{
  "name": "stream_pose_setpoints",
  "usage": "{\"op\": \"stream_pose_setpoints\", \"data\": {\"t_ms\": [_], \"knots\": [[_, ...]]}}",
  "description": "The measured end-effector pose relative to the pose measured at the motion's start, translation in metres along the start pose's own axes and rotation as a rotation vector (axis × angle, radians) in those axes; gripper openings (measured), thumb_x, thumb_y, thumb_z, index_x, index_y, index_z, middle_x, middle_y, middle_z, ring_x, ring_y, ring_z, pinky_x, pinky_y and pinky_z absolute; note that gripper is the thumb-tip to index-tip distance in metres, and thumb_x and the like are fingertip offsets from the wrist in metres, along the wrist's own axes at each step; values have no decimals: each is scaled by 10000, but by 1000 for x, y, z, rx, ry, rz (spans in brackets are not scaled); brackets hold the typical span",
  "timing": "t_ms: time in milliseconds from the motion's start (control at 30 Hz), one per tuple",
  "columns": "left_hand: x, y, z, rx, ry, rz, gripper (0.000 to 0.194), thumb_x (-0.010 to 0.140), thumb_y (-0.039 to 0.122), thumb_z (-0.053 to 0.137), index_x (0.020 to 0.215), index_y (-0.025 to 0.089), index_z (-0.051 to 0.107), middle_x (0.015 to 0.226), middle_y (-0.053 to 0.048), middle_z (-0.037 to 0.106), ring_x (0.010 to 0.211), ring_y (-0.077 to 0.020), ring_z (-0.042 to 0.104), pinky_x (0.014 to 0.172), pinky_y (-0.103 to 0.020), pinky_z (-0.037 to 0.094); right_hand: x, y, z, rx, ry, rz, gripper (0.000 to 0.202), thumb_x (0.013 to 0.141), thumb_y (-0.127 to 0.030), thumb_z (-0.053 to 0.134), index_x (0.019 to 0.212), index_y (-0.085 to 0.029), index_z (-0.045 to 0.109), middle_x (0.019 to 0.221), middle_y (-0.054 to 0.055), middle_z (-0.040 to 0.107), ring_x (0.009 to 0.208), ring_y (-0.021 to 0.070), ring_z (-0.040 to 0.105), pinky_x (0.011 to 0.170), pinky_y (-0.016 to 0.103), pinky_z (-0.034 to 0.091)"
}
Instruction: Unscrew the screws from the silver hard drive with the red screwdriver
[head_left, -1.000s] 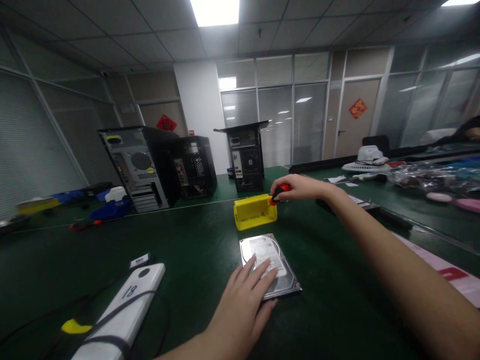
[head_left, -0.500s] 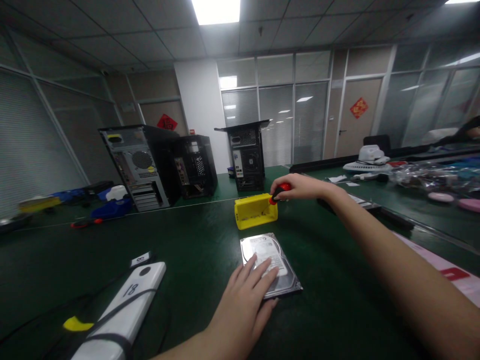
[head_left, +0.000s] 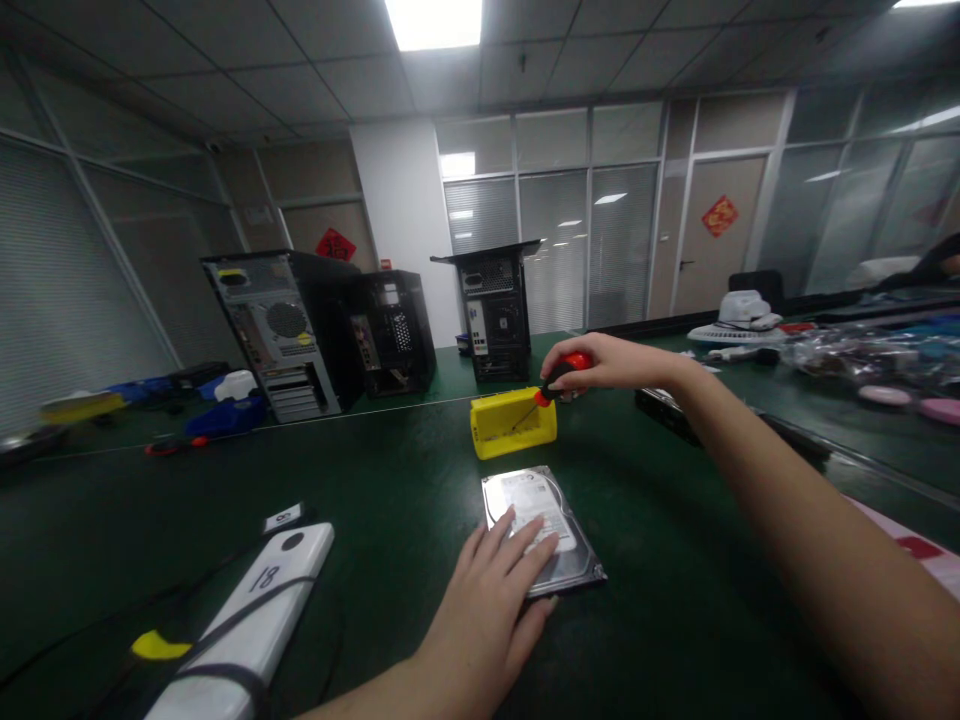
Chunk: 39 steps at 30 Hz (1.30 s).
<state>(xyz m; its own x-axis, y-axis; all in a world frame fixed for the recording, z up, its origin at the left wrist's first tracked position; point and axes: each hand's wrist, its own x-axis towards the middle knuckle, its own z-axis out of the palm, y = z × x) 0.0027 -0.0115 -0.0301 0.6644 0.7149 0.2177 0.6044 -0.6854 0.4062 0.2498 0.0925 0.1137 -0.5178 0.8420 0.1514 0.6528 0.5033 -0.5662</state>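
A silver hard drive [head_left: 574, 568] lies label up on the green table. My left hand [head_left: 487, 600] rests flat across its near left part, fingers stretched out. Beyond the drive stands a yellow plastic bin [head_left: 495, 440], its open side facing me, with small bits I cannot make out on its floor. My right hand [head_left: 600, 362] is closed around the red and black handle of a screwdriver [head_left: 574, 363]. The screwdriver slants down to the left, and its thin shaft reaches into the bin with the tip near the small bits.
Black computer cases [head_left: 274, 330] stand at the back left, and another computer case [head_left: 491, 315] stands behind the bin. A white power strip [head_left: 277, 590] with a black cable lies at left. Plastic-bagged items [head_left: 847, 355] and a white device [head_left: 742, 312] are at right.
My right hand has lifted slightly and moved a little right with the screwdriver, so more of its shaft shows inside the bin. My left hand stays on the hard drive.
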Motion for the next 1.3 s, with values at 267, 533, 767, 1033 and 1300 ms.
{"op": "stream_pose_setpoints", "data": {"t_ms": [267,533,767,1033,1300], "knots": [[20,-30,-10,-465,601,-459,255,800,400,549,920,184,608,979,-66,637,954,-249,569,839,-377,447,-22,-30,-9,249,90,-39,476,747,-359,613,1184,-213,493,1098,85,619,875,203,638,728,325,541],[27,-31,-19,-589,425,-441,278,699,372,678,888,169,692,969,-68,656,958,-260,565,841,-369,427,-24,-42,-7,292,48,-68,497,755,-334,600,1217,-218,459,1094,90,623,903,216,632,689,306,540],[26,-28,-18,-633,486,-395,209,703,354,682,796,174,734,958,-70,676,966,-254,590,882,-358,418,-25,-37,-7,314,-10,-24,507,753,-333,607,1224,-204,468,1100,95,628,857,196,646,672,287,539],[25,-30,-15,-644,522,-416,260,678,406,702,761,162,743,932,-80,670,938,-250,600,849,-334,441,-24,-37,-7,359,-68,-69,474,763,-313,611,1197,-177,476,1099,102,627,846,186,651,678,282,544],[25,-35,-13,-574,486,-416,259,706,427,671,764,186,745,915,-68,686,917,-249,610,816,-329,453,-22,-35,-6,319,-90,-57,499,745,-338,632,1197,-186,482,1128,99,608,846,181,652,664,267,545]]}}
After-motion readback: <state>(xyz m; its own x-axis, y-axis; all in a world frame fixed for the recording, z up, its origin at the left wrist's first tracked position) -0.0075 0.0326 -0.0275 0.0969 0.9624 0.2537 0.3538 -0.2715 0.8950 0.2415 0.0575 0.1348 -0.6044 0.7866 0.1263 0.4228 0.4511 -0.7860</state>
